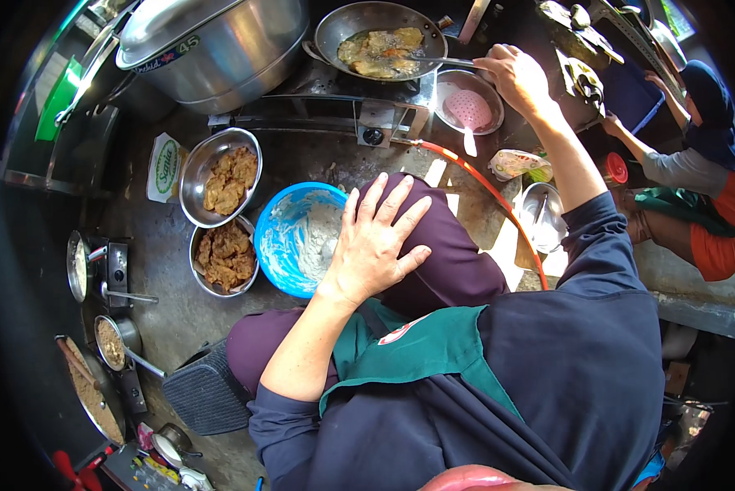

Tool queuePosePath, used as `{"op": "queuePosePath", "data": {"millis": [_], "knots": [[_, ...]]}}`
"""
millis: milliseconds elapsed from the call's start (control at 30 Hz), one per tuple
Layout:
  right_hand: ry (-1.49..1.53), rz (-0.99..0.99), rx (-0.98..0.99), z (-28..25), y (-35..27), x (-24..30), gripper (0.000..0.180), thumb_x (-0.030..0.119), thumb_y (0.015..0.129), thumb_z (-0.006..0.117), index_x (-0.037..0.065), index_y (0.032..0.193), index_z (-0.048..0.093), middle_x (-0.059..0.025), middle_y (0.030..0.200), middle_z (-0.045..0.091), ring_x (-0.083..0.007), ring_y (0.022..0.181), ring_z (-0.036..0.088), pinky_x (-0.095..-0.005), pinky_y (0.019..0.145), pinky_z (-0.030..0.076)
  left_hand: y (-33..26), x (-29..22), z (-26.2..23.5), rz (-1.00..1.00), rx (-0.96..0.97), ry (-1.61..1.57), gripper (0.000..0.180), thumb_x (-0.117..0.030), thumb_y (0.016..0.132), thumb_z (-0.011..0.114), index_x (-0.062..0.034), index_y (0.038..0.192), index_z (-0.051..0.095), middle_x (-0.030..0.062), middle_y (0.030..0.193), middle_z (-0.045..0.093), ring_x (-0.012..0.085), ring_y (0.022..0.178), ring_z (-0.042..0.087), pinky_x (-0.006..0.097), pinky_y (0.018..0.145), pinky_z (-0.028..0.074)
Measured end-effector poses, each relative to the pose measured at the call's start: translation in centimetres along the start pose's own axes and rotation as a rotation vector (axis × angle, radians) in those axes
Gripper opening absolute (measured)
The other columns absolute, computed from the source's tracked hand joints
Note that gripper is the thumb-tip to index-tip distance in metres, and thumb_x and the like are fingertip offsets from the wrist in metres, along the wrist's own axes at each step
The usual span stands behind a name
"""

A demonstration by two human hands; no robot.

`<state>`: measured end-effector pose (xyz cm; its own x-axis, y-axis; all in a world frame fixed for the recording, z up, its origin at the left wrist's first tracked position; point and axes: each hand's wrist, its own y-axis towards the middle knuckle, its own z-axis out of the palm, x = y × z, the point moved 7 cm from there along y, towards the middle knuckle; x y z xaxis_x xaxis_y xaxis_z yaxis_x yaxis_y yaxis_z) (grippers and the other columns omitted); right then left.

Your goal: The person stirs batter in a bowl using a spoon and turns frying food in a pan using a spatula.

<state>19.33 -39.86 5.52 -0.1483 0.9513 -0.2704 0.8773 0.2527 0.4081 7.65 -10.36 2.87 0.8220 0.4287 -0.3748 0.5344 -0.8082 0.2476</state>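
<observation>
My right hand [516, 80] is closed around the handle of a long metal utensil [453, 61], whose far end reaches into a wok [331, 26] and is partly hidden by the food. Golden battered pieces [381, 51] sit in bubbling oil in the wok, which stands on a gas stove [376, 114]. Resting on my raised knee [445, 237], my left hand [376, 237] has its fingers spread and nothing in it. Just left of it is a blue basin [271, 245] smeared inside with pale batter.
Two metal bowls [189, 176] of browned fried pieces stand left of the basin. A big steel pot [220, 74] is at the far left. The pink slotted scoop [468, 110] lies in a pan beside the stove. An orange gas hose [482, 180] curves past my knee. Another person [695, 172] sits at right.
</observation>
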Motion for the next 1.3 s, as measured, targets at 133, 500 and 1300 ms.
{"op": "queuePosePath", "data": {"millis": [133, 500, 1300], "knots": [[0.023, 0.135, -0.003, 0.9, 0.1, 1.1, 0.025, 0.016, 0.077, 0.059, 0.021, 0.099, 0.07, -0.0052, 0.085, 0.057, -0.0251, 0.082, 0.06, -0.0355, 0.071, 0.052, 0.5, -0.2, 0.4, -0.001, 0.022, -0.043, 0.062, -0.042, 0.077, 0.066, -0.0189, 0.132, 0.05, 0.0096, 0.144, 0.036, 0.0347, 0.135, 0.027, 0.055, 0.108, 0.022], [0.316, 0.277, 0.361, 3.3, -1.0, 7.4, 0.02, 0.011, 0.076, 0.06, 0.002, 0.09, 0.069, -0.0145, 0.107, 0.059, -0.0316, 0.095, 0.063, -0.0407, 0.077, 0.054, 1.0, -0.3, 1.2, 0.096, -0.092, -0.056, 0.061, -0.047, 0.083, 0.059, -0.0142, 0.133, 0.048, 0.0164, 0.146, 0.031, 0.0402, 0.135, 0.026, 0.051, 0.107, 0.025], [0.326, 0.239, 0.021, 3.4, -0.3, 4.9, 0.017, 0.013, 0.076, 0.056, 0.004, 0.08, 0.069, -0.0141, 0.091, 0.065, -0.0296, 0.082, 0.067, -0.0391, 0.068, 0.055, 1.7, -1.1, 1.8, 0.154, -0.228, -0.072, 0.059, -0.046, 0.082, 0.056, -0.0111, 0.129, 0.051, 0.0196, 0.141, 0.038, 0.042, 0.129, 0.034, 0.049, 0.105, 0.029]]}}
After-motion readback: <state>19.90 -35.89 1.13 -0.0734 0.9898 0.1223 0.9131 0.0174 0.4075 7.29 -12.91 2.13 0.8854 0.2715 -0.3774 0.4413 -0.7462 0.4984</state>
